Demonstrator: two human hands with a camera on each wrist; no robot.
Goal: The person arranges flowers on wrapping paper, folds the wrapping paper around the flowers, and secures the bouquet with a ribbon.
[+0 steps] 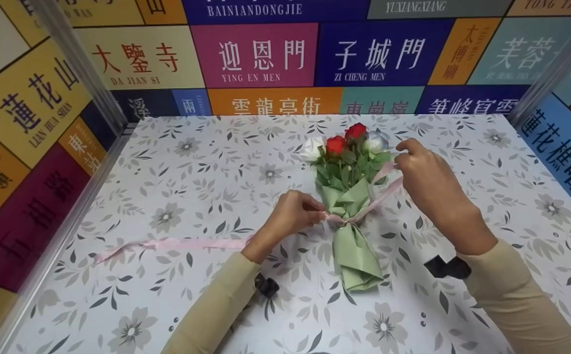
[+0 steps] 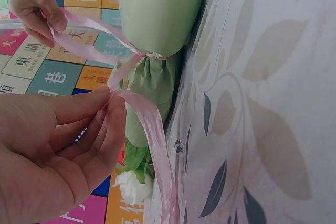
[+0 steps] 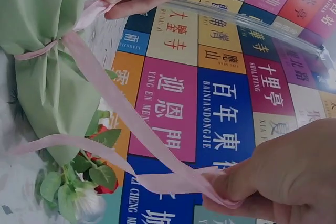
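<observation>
A bouquet of red and white roses (image 1: 335, 146) in green wrapping paper (image 1: 359, 260) lies on the patterned tabletop, blooms toward the back. Pink ribbon (image 1: 381, 196) circles the paper's narrow waist and parts to both sides. My left hand (image 1: 293, 211) pinches it between thumb and fingertips just left of the waist; from there a long tail (image 2: 152, 124) runs down and away in the left wrist view. To the right of the blooms, my right hand (image 1: 428, 179) pinches the other length, raised and folded back, its loose end (image 3: 63, 142) hanging by the paper in the right wrist view.
The ribbon's long tail (image 1: 182, 243) stretches left across the white leaf-and-flower tabletop (image 1: 246, 305). Behind and at both sides stand panels (image 1: 261, 54) with coloured blocks of lettering. A clear edge strip (image 1: 76, 64) runs up the left corner.
</observation>
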